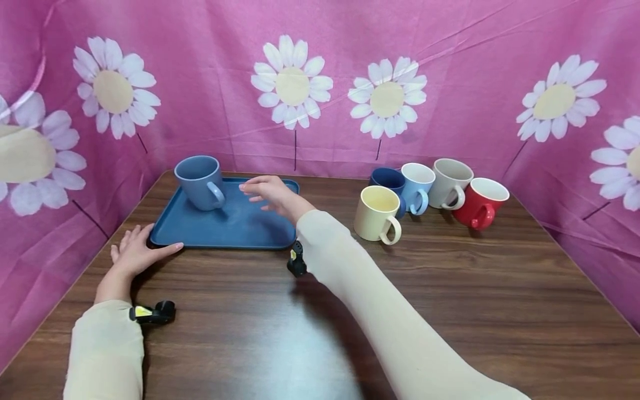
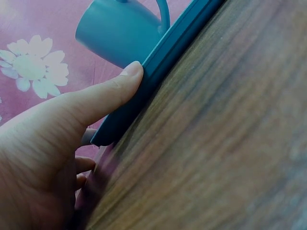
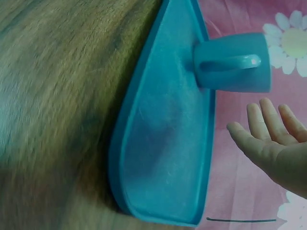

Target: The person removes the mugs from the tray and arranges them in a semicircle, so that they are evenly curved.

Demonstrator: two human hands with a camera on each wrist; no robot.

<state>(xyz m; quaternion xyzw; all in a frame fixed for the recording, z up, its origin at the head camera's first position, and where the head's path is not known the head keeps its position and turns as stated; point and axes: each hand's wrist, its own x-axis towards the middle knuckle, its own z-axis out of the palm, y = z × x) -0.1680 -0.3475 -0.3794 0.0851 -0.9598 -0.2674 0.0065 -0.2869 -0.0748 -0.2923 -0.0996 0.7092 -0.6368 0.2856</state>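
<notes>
A blue tray [image 1: 250, 228] lies on the table's left side. On its back left part stands a greyish-blue mug [image 1: 197, 183], upright, handle towards the front right. My left hand [image 1: 132, 253] holds the tray's front left corner, thumb [image 2: 129, 72] against the near rim and fingers round the left side. The other fingers are partly hidden in the left wrist view. My right hand [image 1: 275, 194] hovers over the tray, right of the mug and apart from it. Its fingers [image 3: 273, 122] are loosely extended and hold nothing.
At the back right stand several mugs: a yellow one [image 1: 372, 214] in front, then a dark blue one [image 1: 387, 179], a light blue one [image 1: 415, 183], a grey one [image 1: 445, 186] and a red one [image 1: 475, 200]. A pink flowered cloth [image 1: 330, 144] hangs behind the wooden table [image 1: 450, 294].
</notes>
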